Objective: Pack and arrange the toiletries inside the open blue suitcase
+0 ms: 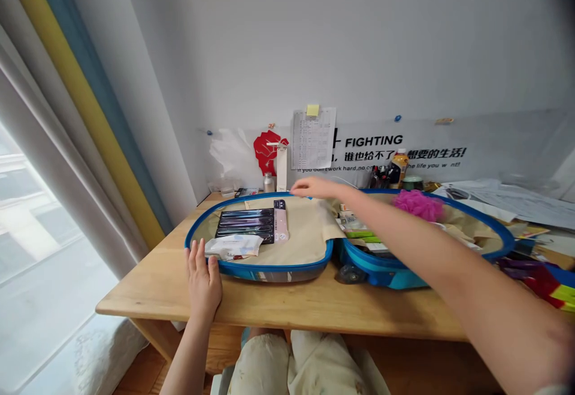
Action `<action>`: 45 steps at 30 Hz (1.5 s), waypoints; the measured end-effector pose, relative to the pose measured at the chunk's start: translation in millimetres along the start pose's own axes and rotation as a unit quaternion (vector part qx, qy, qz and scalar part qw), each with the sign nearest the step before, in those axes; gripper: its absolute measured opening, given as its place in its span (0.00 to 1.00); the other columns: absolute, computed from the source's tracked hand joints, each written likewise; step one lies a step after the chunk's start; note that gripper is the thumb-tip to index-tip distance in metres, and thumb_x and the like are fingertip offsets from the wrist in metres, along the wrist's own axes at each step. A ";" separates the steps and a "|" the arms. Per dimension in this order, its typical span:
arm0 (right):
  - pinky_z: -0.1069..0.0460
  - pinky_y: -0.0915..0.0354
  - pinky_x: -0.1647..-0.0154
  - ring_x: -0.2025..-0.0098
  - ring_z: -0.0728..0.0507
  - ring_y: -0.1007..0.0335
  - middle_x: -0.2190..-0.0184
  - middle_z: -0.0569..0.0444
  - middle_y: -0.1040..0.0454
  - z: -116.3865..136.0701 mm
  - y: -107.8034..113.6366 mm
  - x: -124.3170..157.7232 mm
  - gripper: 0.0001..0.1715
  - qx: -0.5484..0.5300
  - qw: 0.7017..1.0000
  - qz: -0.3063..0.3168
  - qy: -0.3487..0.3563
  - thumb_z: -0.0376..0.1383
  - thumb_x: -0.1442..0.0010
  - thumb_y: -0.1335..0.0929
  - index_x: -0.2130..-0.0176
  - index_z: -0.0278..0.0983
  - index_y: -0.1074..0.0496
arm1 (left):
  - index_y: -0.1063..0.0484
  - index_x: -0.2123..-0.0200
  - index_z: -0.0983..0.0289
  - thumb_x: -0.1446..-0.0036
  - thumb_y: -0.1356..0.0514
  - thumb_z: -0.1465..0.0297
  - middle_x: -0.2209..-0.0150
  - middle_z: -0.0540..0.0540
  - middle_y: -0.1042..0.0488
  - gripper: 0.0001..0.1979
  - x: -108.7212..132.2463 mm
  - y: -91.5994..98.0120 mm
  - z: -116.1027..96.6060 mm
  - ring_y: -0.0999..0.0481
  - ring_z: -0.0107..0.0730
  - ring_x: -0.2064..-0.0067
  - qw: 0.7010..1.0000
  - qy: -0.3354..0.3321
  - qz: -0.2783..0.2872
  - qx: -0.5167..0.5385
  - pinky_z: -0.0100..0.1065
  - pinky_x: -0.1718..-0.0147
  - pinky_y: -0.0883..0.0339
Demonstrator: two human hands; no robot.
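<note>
A small blue-rimmed suitcase point(287, 272) lies unfolded on a wooden table, both halves facing up. My left hand point(202, 278) rests against the near left corner of its left half, fingers stretched over the rim. Over the far rim, close to the middle, my right hand point(318, 187) has its fingers drawn together; whatever they may pinch is too small to make out. In the left half lie a pack of toothbrushes point(247, 222) on a card and a white soft packet point(236, 245). A pink bath puff point(418, 205) sits in the right half, partly behind my right forearm.
Behind the suitcase stand a small bottle point(268, 183), a white upright holder point(281, 170), and an orange-labelled bottle point(399, 168) beside pens. Papers point(516, 194) and colourful packaging point(545, 281) lie on the right. A curtain point(85, 113) hangs by the window at left.
</note>
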State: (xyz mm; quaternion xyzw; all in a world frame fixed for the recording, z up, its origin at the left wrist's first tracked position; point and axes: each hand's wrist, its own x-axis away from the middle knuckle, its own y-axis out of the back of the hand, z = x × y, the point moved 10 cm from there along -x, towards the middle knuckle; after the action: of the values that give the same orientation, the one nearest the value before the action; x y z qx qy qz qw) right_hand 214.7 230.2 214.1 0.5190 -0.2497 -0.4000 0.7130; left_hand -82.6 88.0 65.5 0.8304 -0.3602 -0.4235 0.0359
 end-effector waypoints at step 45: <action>0.50 0.39 0.72 0.72 0.45 0.34 0.70 0.49 0.26 -194.0 -10.2 166.0 0.33 -0.014 0.977 0.020 -0.214 0.64 0.46 0.41 0.62 0.40 0.34 | 0.38 0.37 0.64 0.32 0.56 0.55 0.31 0.64 0.46 0.28 -0.7 0.6 -1.5 0.58 0.45 0.28 1.000 0.019 0.007 -0.006 0.52 0.31 0.62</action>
State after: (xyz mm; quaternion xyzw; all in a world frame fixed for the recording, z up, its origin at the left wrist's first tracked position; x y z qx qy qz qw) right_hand 453.4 195.9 129.4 0.4066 -0.4012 -0.4905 0.6581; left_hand -82.1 87.6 67.1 0.8355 -0.3628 -0.4095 0.0504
